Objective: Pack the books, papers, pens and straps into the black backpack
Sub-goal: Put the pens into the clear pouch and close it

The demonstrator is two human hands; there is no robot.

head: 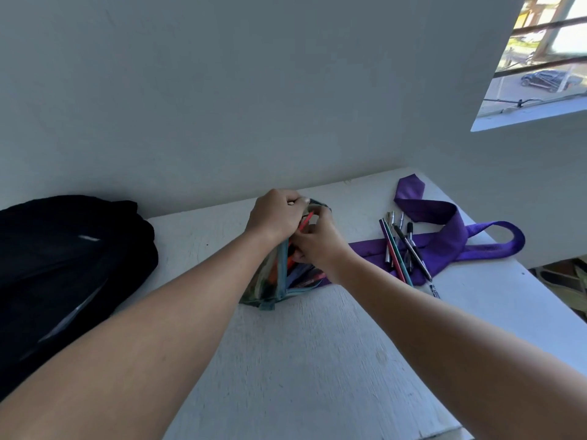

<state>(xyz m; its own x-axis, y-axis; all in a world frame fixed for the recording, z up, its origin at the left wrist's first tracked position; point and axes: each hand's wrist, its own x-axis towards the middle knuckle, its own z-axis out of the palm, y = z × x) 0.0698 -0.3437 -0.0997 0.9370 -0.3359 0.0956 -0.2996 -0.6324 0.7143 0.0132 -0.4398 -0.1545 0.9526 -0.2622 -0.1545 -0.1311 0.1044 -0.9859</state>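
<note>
A clear pencil pouch point(273, 281) with teal edging stands open on the white table point(301, 360), full of coloured pens. My left hand point(277, 214) grips the pouch's far upper rim. My right hand point(319, 242) holds a red pen point(306, 221) with its fingers at the pouch's mouth. Several loose pens point(403, 249) lie to the right on a purple strap point(444, 236) that loops across the table. The black backpack point(63, 274) lies at the table's left end.
A grey wall runs right behind the table. A barred window point(540, 58) opens at the upper right. The table's right edge drops off just past the strap, and its front edge lies near the bottom of the view.
</note>
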